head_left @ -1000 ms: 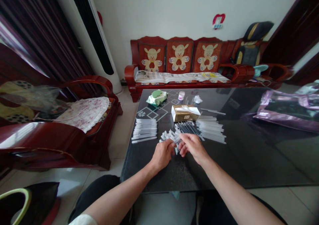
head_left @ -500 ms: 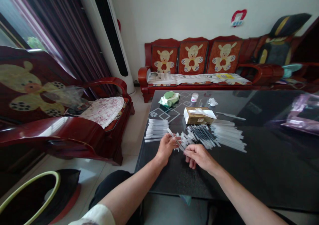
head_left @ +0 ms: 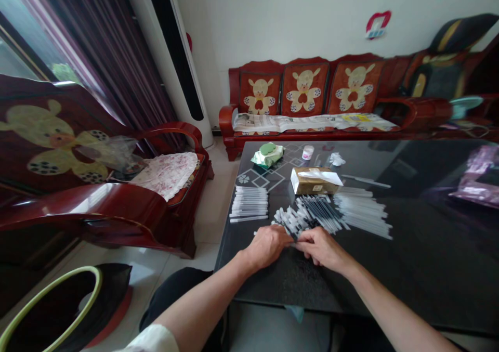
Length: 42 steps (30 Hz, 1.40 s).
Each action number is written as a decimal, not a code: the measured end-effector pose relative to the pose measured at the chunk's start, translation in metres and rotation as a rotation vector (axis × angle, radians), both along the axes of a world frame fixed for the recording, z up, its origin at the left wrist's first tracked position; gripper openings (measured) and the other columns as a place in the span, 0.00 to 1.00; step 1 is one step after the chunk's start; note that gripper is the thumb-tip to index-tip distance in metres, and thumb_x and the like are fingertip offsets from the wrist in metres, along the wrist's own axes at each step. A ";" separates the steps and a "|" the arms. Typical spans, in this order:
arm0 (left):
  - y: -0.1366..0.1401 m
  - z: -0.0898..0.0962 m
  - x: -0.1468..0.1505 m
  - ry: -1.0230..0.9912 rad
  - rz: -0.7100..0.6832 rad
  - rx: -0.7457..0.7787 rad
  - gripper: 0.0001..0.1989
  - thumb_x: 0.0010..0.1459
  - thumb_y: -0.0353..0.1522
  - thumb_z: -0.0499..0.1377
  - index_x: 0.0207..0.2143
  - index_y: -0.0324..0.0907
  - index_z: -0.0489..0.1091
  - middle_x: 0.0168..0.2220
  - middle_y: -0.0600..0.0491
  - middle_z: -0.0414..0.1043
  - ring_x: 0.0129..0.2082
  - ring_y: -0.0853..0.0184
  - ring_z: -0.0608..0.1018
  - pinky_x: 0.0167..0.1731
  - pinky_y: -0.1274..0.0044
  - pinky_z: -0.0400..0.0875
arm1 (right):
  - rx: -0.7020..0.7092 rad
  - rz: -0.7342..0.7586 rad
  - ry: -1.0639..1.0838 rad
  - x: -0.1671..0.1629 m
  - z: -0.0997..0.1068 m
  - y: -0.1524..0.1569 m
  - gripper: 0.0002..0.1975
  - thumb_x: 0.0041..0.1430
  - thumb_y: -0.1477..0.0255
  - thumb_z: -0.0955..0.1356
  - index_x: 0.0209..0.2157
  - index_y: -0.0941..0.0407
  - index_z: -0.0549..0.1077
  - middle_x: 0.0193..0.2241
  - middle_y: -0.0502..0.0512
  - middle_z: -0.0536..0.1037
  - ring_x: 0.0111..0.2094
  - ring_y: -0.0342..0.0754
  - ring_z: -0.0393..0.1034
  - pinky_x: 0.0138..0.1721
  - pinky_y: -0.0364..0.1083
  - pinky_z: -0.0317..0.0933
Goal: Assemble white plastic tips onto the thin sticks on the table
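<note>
My left hand (head_left: 268, 245) is closed around a slim white pen, most of it hidden; only a pale tip shows past the knuckles. The fingertips of my right hand (head_left: 322, 245) pinch at the pen's other end, close to the left fingers; what they grip there is too small to make out. Just beyond the hands lies a heap of small white pen caps (head_left: 289, 218). Dark pen refills (head_left: 322, 211) lie beside it, and translucent pen barrels (head_left: 362, 212) are spread farther right. A neat row of capped pens (head_left: 249, 204) sits at the left.
On the black table (head_left: 429, 269) stand a tissue box (head_left: 316, 181), a green wipes pack (head_left: 268, 155) and a small white jar (head_left: 307, 152). Crumpled tissue (head_left: 336, 159) lies behind the box. A purple plastic bag (head_left: 477, 178) is at right, a bin (head_left: 97, 310) on the floor at left.
The pen that slanted visibly between both hands is now lower and mostly covered by my left hand, which has turned knuckles up. Both hands have come closer together, and the view has shifted slightly.
</note>
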<state>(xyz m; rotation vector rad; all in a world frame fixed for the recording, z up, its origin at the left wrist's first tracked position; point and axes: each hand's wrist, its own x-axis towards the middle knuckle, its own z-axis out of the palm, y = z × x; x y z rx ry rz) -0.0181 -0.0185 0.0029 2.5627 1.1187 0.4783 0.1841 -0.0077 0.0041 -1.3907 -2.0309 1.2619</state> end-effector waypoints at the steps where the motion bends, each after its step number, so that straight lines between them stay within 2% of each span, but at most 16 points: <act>1: 0.003 -0.001 -0.004 0.013 0.029 0.008 0.13 0.62 0.32 0.50 0.37 0.44 0.75 0.33 0.49 0.73 0.37 0.65 0.74 0.39 0.76 0.65 | -0.003 -0.022 0.000 0.001 0.000 0.001 0.13 0.54 0.65 0.65 0.25 0.59 0.74 0.16 0.49 0.72 0.12 0.38 0.61 0.12 0.37 0.51; 4: 0.018 0.001 -0.022 0.048 0.183 0.063 0.15 0.64 0.34 0.48 0.37 0.43 0.74 0.34 0.49 0.72 0.37 0.64 0.73 0.37 0.77 0.64 | 0.006 -0.101 0.013 0.005 0.000 0.003 0.14 0.55 0.64 0.64 0.32 0.60 0.75 0.16 0.49 0.72 0.11 0.38 0.61 0.11 0.37 0.52; 8: 0.043 0.005 -0.048 0.092 0.401 0.111 0.15 0.64 0.34 0.48 0.37 0.43 0.74 0.35 0.49 0.72 0.38 0.64 0.73 0.38 0.77 0.63 | 0.012 -0.135 0.025 0.010 -0.001 0.004 0.15 0.55 0.64 0.64 0.32 0.61 0.75 0.16 0.49 0.73 0.11 0.38 0.61 0.12 0.37 0.53; 13: 0.060 0.003 -0.061 0.195 0.497 0.107 0.11 0.61 0.31 0.51 0.36 0.43 0.74 0.36 0.49 0.72 0.41 0.63 0.72 0.38 0.76 0.62 | 0.016 -0.163 0.042 0.018 -0.001 0.005 0.14 0.55 0.64 0.64 0.30 0.60 0.74 0.16 0.49 0.73 0.11 0.38 0.61 0.11 0.36 0.53; 20: 0.069 -0.013 -0.059 0.240 0.486 0.117 0.12 0.61 0.30 0.51 0.35 0.43 0.75 0.36 0.48 0.72 0.41 0.62 0.73 0.36 0.75 0.63 | 0.021 -0.210 0.021 0.028 -0.008 0.005 0.13 0.55 0.64 0.63 0.29 0.59 0.74 0.16 0.49 0.73 0.11 0.38 0.62 0.11 0.36 0.52; 23: 0.071 -0.017 -0.058 0.209 0.458 0.150 0.12 0.59 0.28 0.52 0.40 0.43 0.74 0.38 0.48 0.72 0.42 0.61 0.73 0.38 0.75 0.64 | 0.021 -0.204 -0.004 0.032 -0.008 0.005 0.13 0.55 0.65 0.63 0.29 0.59 0.74 0.16 0.49 0.73 0.11 0.38 0.62 0.11 0.36 0.52; 26: 0.068 -0.015 -0.056 0.180 0.453 0.166 0.13 0.58 0.28 0.53 0.42 0.44 0.74 0.39 0.48 0.72 0.44 0.61 0.72 0.41 0.74 0.64 | 0.077 -0.267 -0.065 0.051 -0.003 0.012 0.12 0.55 0.67 0.63 0.28 0.59 0.75 0.16 0.49 0.73 0.11 0.39 0.62 0.12 0.37 0.53; 30: 0.058 -0.008 -0.048 0.110 0.433 0.147 0.14 0.58 0.27 0.53 0.44 0.44 0.73 0.41 0.48 0.72 0.44 0.61 0.72 0.43 0.73 0.65 | 0.279 -0.440 -0.338 0.101 0.003 0.027 0.11 0.56 0.70 0.63 0.31 0.58 0.77 0.17 0.53 0.75 0.17 0.43 0.68 0.19 0.40 0.58; 33: 0.049 -0.007 -0.038 0.041 0.403 0.128 0.14 0.59 0.27 0.53 0.46 0.44 0.72 0.41 0.49 0.72 0.43 0.62 0.73 0.43 0.73 0.66 | 0.316 -0.560 -0.629 0.132 0.001 0.036 0.10 0.55 0.72 0.64 0.34 0.56 0.78 0.24 0.56 0.78 0.27 0.47 0.73 0.27 0.42 0.60; 37: 0.039 -0.010 -0.024 0.004 0.330 0.088 0.13 0.59 0.28 0.53 0.44 0.44 0.73 0.41 0.49 0.73 0.44 0.63 0.73 0.44 0.75 0.66 | 0.285 -0.557 -0.863 0.146 -0.008 0.042 0.10 0.53 0.72 0.66 0.36 0.54 0.78 0.38 0.60 0.79 0.40 0.52 0.73 0.35 0.44 0.62; 42: 0.034 -0.011 -0.012 -0.017 0.275 0.065 0.13 0.60 0.29 0.53 0.45 0.45 0.73 0.40 0.50 0.72 0.43 0.64 0.73 0.43 0.75 0.65 | 0.199 -0.547 -0.950 0.141 -0.010 0.047 0.12 0.53 0.71 0.65 0.38 0.55 0.77 0.40 0.63 0.78 0.42 0.56 0.73 0.37 0.47 0.62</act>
